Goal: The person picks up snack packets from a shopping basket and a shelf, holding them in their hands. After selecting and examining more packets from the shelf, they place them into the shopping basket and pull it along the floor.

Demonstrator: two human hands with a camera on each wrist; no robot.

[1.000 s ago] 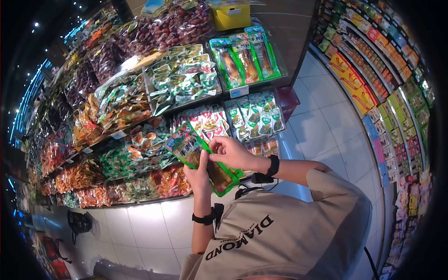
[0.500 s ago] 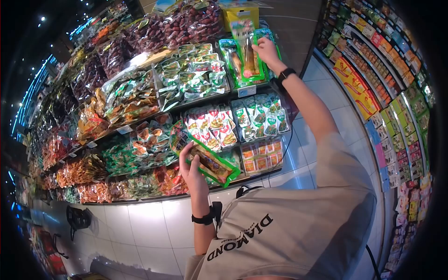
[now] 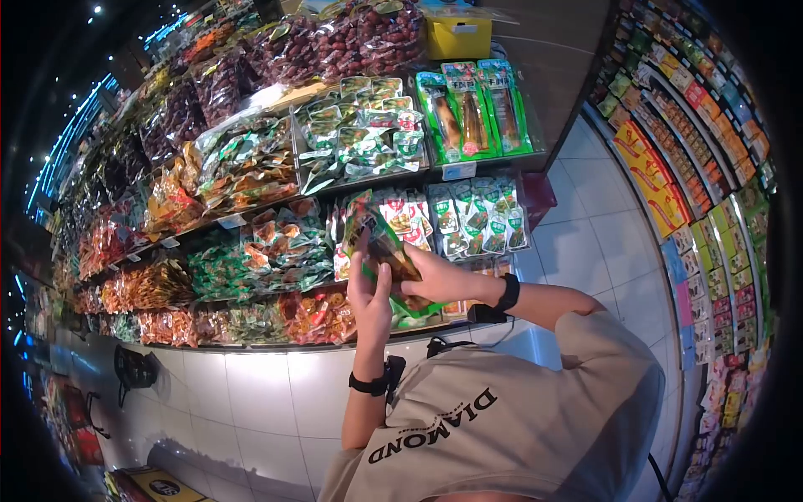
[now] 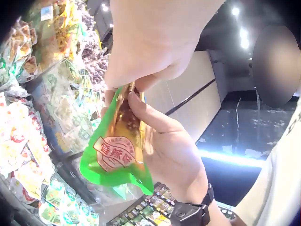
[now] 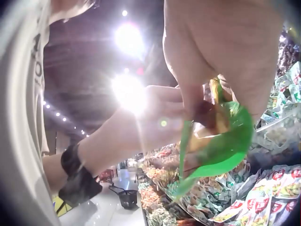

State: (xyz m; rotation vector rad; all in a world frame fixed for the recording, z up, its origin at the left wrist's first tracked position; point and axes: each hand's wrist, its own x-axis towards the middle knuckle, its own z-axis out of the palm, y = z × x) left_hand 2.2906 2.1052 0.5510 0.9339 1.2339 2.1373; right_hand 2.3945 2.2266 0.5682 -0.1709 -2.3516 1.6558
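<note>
Both hands hold a green-edged bamboo shoot packet [image 3: 387, 237] in front of the lower shelf. The left hand [image 3: 370, 303] grips it from the near side, thumb and fingers pointing up along it in the head view. From the right, the right hand [image 3: 439, 280] clasps it. In the left wrist view the right thumb lies across the packet's front, above a printed round label [image 4: 114, 154] and the bright green end. In the right wrist view the green end [image 5: 225, 150] curls below the right hand. Much of the packet's middle is hidden by the hands.
Three similar packets [image 3: 470, 113] stand in an upper bin at the right, beneath a yellow box [image 3: 459, 38]. Small white-and-green packs [image 3: 477, 217] fill the bin below. Bagged snacks line the shelves leftward. A tiled aisle [image 3: 585, 201] separates another stocked shelf. A black basket [image 3: 134, 368] stands on the floor.
The right hand reached to the upper bin and lifted a packet there, then came back to the held packet. Three packets are in the bin again. The left hand kept its hold throughout.
</note>
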